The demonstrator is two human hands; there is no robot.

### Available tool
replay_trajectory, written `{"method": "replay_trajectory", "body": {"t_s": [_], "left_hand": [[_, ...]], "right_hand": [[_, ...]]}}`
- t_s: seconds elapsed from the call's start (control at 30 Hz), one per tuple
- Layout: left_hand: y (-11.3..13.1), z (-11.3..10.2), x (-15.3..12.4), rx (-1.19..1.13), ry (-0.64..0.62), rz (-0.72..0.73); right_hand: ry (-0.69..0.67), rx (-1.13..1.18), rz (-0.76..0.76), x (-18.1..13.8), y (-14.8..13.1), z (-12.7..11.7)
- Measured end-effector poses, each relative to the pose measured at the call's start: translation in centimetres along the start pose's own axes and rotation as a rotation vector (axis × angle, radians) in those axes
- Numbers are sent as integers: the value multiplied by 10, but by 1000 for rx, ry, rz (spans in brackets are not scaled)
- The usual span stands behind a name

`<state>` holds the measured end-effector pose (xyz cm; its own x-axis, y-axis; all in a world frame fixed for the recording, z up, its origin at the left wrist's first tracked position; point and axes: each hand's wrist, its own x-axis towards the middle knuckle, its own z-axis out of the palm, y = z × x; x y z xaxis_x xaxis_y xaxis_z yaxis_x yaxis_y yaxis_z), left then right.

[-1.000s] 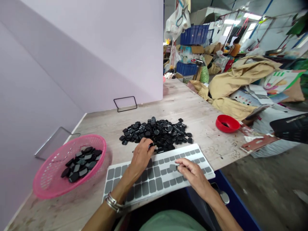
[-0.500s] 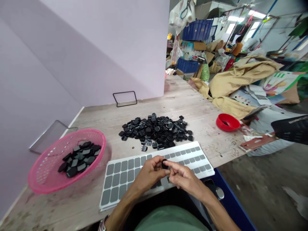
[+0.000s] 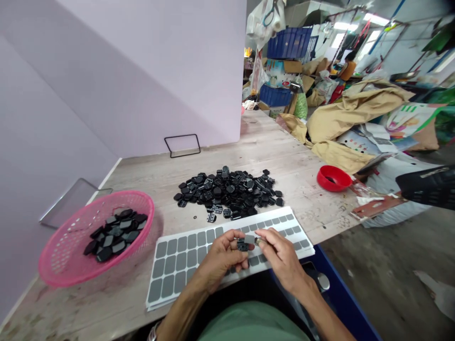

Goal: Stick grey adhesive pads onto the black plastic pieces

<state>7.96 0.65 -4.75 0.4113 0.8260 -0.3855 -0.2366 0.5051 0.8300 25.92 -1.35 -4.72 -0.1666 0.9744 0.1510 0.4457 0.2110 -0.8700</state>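
My left hand (image 3: 227, 253) is closed on a small black plastic piece (image 3: 243, 245), whose ridged side is turned up. A grey rounded sticker (image 3: 250, 239) is between the two hands, just above that piece. My right hand (image 3: 280, 253) is pinched at the sticker's right end, around a small dark, shiny thing too small to name. Under both hands lies a white sheet (image 3: 155, 287) with rows of grey stickers. Beyond it is a heap of black plastic pieces (image 3: 227, 189), some with the ridged side showing.
To the left, a pink basket (image 3: 67, 237) holds black pieces with grey tops. A red bowl (image 3: 332, 179) stands near the table's right edge. A black wire frame (image 3: 183, 146) stands against the wall. Below the right edge is a blue crate (image 3: 341, 293).
My left hand has turned the black piece so its ridged side shows. My right hand has drawn back from it to the right, and the grey sticker now shows between the hands.
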Motion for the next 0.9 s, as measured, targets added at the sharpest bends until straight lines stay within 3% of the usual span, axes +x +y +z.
{"method": "replay_trajectory", "body": {"t_s": [0.27,0.7,0.9], "left_hand": [[-2,1,1,-6,-25,-11],[-2,0,2,15,-16,1],[-13,-7,4,179,0,48]], "right_hand": [[-54,-124,-128,-1,-4,6],[-97,-280,-132,-1,-4,7],[-130,-393,-135,-3,-2,19]]}}
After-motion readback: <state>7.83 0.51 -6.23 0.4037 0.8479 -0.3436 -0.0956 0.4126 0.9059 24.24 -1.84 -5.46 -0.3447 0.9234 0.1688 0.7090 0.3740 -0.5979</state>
